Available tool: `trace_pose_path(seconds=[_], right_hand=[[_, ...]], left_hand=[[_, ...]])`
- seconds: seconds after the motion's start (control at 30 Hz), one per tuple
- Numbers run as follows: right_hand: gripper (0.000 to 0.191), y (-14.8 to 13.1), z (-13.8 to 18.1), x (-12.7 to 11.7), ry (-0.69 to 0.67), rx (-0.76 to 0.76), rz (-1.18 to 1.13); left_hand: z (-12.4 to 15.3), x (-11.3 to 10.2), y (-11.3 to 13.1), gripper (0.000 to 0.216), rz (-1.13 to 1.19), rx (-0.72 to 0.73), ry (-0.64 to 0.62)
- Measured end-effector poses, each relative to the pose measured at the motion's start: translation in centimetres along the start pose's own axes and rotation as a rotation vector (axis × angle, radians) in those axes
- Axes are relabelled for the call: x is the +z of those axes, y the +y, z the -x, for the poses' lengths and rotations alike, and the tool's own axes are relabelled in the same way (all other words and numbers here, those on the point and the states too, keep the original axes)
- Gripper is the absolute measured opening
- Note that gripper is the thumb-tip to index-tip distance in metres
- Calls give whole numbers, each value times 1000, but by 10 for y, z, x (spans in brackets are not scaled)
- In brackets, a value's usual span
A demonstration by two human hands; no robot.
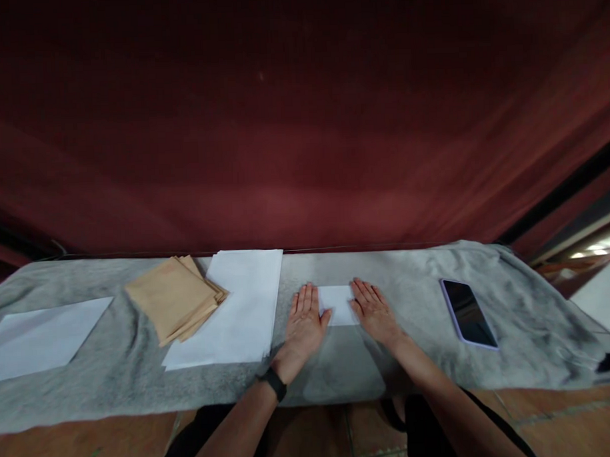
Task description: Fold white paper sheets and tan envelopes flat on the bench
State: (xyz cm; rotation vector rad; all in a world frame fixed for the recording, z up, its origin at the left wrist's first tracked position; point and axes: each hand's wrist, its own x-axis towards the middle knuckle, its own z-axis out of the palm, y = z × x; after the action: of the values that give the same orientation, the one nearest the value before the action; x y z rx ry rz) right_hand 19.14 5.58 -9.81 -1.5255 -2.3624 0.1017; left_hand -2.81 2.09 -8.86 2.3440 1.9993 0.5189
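Plainly, at the far left a white sheet [43, 334] lies flat on the grey cloth [414, 364] covering the desk. To its right, a fanned stack of brown paper [170, 296] rests partly on the cloth and partly overlaps the left side of a pile of white paper [242, 304], whose sheets are slightly out of line. My left wrist carries a dark band [274, 384]. My left grip [304, 322] is released, fingers extended and laid flat, its thumb on the left part of a small white paper piece [336, 304]. That piece lies flat between my hands, near the middle of the desk. My right grip [375, 313] is likewise released and flat, overlapping the paper's right edge. Well apart to the right, a phone [469, 314] with a lilac edge lies tilted, screen up and dark.
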Motion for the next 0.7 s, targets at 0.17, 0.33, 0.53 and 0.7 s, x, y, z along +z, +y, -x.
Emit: trace_pose_path(seconds=[0.17,0.33,0.53,0.7], right_hand=[[55,4,0,-3,-9,37,-29],[50,0,-13,-8,-40,5,-75],[44,-14,-31,-18,-70,49,-155],[35,-17,-39,-23,-11,129,-220]], left_hand=[[4,-5,1,67,29,-1,24],[5,-11,3,61,29,20,45],[4,-11,-2,57,109,-3,116],[4,-10,-8,54,246,-49,150]])
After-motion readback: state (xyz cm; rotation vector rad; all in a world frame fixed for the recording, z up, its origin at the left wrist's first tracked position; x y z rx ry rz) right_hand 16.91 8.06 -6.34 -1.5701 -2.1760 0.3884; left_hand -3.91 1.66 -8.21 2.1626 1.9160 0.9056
